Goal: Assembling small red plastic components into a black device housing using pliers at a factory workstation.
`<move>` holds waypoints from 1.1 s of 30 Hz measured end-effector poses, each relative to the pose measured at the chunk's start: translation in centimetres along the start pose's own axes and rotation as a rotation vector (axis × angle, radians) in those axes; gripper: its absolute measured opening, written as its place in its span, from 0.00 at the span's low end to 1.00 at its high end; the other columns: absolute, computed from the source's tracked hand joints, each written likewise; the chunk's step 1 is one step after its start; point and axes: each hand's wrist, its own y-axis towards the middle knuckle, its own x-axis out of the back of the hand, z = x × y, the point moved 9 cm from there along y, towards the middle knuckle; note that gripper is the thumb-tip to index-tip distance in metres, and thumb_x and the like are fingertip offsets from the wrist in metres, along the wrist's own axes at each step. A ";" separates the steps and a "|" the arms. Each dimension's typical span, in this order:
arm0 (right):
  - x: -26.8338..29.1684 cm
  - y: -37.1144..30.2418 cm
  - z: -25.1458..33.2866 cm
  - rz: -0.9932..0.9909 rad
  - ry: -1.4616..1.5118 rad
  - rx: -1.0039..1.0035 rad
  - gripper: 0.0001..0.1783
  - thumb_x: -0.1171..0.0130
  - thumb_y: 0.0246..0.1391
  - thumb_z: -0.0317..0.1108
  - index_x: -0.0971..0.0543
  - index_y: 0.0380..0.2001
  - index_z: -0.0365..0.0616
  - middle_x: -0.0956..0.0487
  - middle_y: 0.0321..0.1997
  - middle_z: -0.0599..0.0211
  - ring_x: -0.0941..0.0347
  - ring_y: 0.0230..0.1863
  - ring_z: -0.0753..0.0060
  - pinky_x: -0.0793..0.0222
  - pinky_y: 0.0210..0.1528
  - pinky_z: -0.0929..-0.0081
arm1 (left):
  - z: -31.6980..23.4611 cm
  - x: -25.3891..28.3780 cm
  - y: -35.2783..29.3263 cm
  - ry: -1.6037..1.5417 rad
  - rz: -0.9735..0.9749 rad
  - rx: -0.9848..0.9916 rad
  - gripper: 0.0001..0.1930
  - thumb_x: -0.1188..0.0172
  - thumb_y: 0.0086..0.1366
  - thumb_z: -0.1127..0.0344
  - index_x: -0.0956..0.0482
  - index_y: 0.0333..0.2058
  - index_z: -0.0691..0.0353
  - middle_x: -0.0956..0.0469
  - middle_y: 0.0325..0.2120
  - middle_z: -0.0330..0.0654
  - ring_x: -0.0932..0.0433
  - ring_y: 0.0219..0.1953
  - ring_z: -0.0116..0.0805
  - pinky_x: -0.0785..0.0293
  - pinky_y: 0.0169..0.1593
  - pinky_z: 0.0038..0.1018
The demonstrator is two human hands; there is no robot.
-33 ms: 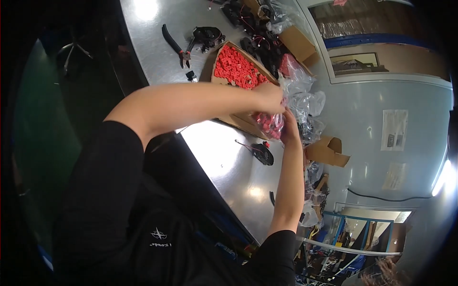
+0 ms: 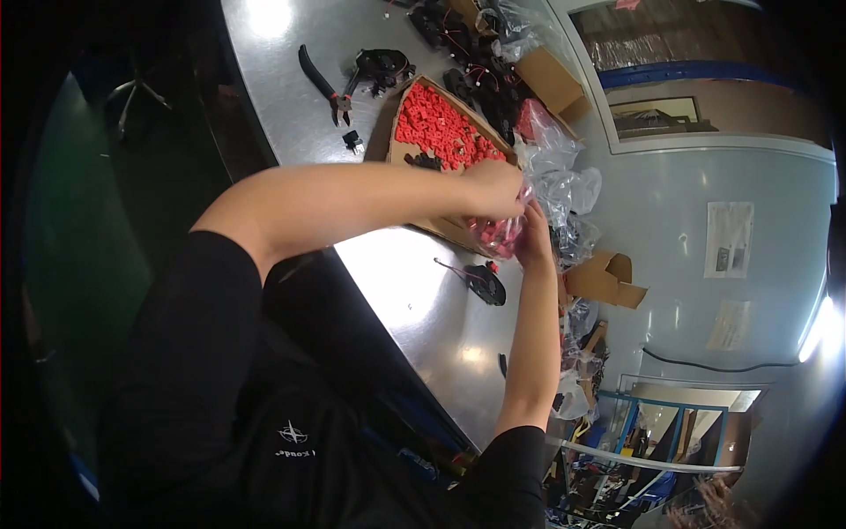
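A small clear bag (image 2: 500, 234) with red bits inside hangs between both hands, just over the near edge of a flat cardboard box (image 2: 401, 115). It sat in the same spot a moment ago, so nothing much has moved; the work on the bag goes on. The left hand (image 2: 493, 187) has its fingers closed on the top of the bag. The right hand (image 2: 535, 238) cups it from below, fingers curled on the plastic. The box is full of small red parts (image 2: 436, 128). Black pliers (image 2: 324, 86) lie on the shiny tabletop (image 2: 414, 291), and a small black part with wires (image 2: 483, 284) lies nearer.
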 end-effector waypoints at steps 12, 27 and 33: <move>-3.1 -9.6 3.0 -0.058 0.113 0.505 0.44 0.50 0.59 0.14 0.46 0.76 0.53 0.22 0.52 0.65 0.24 0.45 0.77 0.24 0.50 0.75 | -4.5 -0.7 -12.2 0.156 -0.388 -0.243 0.18 0.32 0.54 0.63 0.24 0.42 0.62 0.22 0.39 0.46 0.24 0.45 0.48 0.26 0.50 0.41; 1.8 -13.6 8.4 -0.169 0.166 0.605 0.18 0.51 0.72 0.28 0.26 0.60 0.32 0.17 0.50 0.57 0.18 0.50 0.66 0.20 0.56 0.64 | -6.5 1.8 -4.1 -0.454 -0.260 -0.063 0.13 0.34 0.64 0.59 0.19 0.39 0.64 0.18 0.31 0.52 0.18 0.34 0.48 0.24 0.39 0.38; 10.3 -13.4 11.7 -0.393 0.107 0.575 0.17 0.51 0.71 0.28 0.24 0.58 0.32 0.17 0.47 0.57 0.18 0.47 0.68 0.20 0.55 0.67 | -10.1 -1.7 -10.6 0.013 -0.214 -0.478 0.22 0.35 0.65 0.48 0.20 0.41 0.64 0.22 0.32 0.47 0.22 0.38 0.45 0.27 0.43 0.40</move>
